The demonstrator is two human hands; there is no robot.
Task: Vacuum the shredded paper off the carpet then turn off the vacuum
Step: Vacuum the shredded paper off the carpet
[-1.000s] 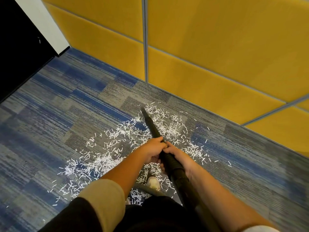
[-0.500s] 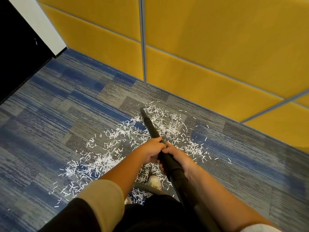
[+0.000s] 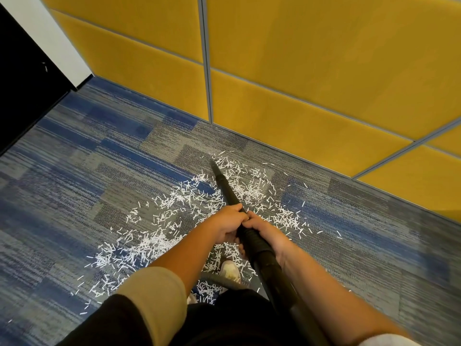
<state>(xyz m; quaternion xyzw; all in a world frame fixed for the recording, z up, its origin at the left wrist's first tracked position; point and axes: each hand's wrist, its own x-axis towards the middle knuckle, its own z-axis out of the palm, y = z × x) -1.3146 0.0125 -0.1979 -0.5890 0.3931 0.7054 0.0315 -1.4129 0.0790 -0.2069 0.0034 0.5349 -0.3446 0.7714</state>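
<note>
White shredded paper [image 3: 174, 208] lies scattered over the blue and grey carpet [image 3: 87, 171], from near the yellow wall back to my feet. A black vacuum wand [image 3: 225, 186] slants down from my lap, its narrow nozzle tip touching the far edge of the paper. My left hand [image 3: 228, 222] grips the wand from the left. My right hand [image 3: 264, 231] grips it just behind, on the wider hose section [image 3: 264, 260]. The vacuum body and its switch are out of view.
A yellow padded wall [image 3: 299, 83] runs close behind the paper. A dark panel with a white edge [image 3: 30, 78] stands at the left. My light shoe [image 3: 230, 270] rests among the shreds, with a grey hose beside it.
The view has shifted slightly; the nozzle stays at the far edge of the paper and both hands keep the same grip.
</note>
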